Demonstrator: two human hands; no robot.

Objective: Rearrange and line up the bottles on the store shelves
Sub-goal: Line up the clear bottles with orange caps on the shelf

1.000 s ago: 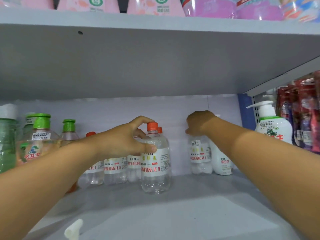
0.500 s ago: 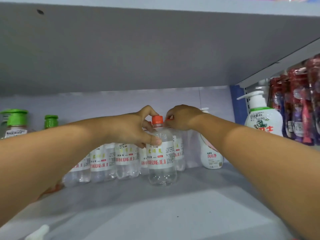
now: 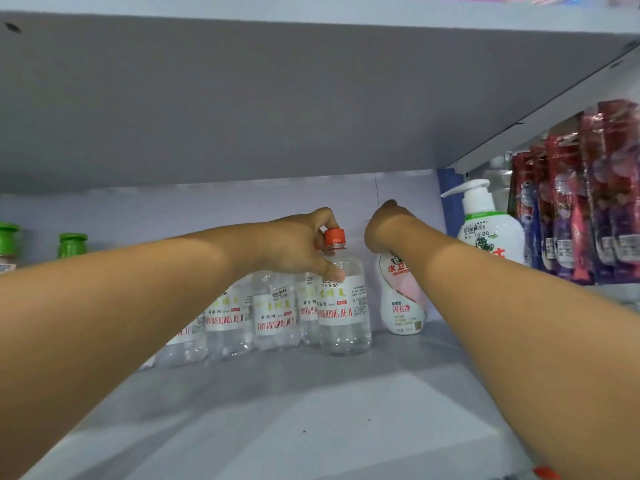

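Gripping clear bottle (image 3: 343,306) with left hand (image 3: 298,245), right hand (image 3: 388,225) grasping white bottle (image 3: 401,303)

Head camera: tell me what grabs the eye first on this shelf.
Two bare arms reach in. The left hand grips the orange-capped clear bottle at the right end of a row of matching clear bottles at the back. Beside it, the right hand holds the top of a white bottle, and a white pump bottle stands further right.
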